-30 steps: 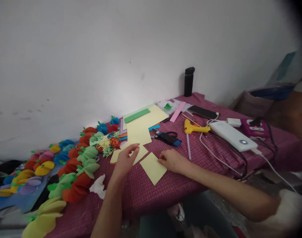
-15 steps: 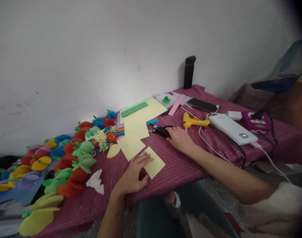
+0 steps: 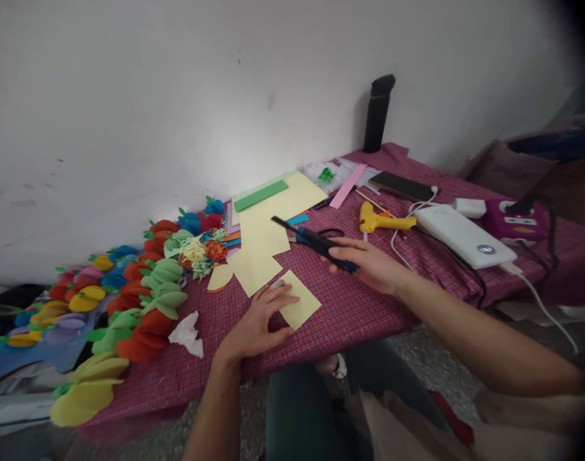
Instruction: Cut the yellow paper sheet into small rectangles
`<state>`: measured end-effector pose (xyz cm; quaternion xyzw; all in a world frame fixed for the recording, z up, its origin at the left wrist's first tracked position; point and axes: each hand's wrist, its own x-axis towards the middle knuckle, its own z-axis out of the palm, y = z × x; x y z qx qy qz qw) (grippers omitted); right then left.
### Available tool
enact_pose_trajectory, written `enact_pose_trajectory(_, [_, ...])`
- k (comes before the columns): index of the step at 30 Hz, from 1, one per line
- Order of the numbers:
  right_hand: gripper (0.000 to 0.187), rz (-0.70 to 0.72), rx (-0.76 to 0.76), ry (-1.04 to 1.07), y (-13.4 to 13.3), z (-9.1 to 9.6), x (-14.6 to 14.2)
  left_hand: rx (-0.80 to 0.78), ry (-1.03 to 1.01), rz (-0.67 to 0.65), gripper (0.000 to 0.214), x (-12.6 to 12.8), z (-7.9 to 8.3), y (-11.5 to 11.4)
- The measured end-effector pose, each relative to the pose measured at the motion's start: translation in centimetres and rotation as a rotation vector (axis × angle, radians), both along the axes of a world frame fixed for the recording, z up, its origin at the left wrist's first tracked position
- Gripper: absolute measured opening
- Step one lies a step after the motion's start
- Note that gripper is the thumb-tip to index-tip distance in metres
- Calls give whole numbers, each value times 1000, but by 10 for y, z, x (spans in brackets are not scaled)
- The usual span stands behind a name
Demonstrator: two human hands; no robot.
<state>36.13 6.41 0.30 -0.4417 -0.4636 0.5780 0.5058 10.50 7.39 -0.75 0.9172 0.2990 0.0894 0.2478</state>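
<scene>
My left hand (image 3: 264, 320) lies on a pale yellow paper square (image 3: 303, 307) near the table's front edge, fingers stretched out and thumb apart. A small greyish thing at its fingers is too blurred to name. My right hand (image 3: 364, 262) is closed around a long black tool (image 3: 316, 242) with a narrow nose, raised above the table and pointing left; its exact kind is unclear. Behind it lie scissors (image 3: 331, 231) with a dark handle loop, partly hidden. Larger pale yellow paper pieces (image 3: 264, 240) overlap beyond my left hand, under a green paper strip (image 3: 261, 195).
Rows of colourful paper pumpkins (image 3: 160, 275) fill the left side, by a white scrap (image 3: 187, 334). On the right are a yellow glue gun (image 3: 383, 221), a white power bank (image 3: 465, 235), a purple power strip (image 3: 518, 221), cables, a phone (image 3: 408, 186) and a black bottle (image 3: 377, 115).
My right hand has picked up the long black tool from beside the scissors and lifted it above the table. My left hand stays on the yellow square. The view has shifted slightly.
</scene>
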Motion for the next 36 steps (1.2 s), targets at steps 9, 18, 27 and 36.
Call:
enact_pose_trajectory(9, [42, 131, 264, -667, -56, -1, 21, -44, -74, 63, 15, 1, -4, 2])
enact_pose_trajectory(18, [50, 246, 497, -1179, -125, -10, 44, -101, -132, 115, 12, 6, -2, 1])
enact_pose_trajectory(27, [46, 126, 568, -1221, -105, -23, 20, -82, -147, 159, 12, 6, -1, -2])
enact_pose_trajectory(36, [45, 76, 612, -1295, -95, -36, 23, 185, 117, -12, 43, 23, -8, -5])
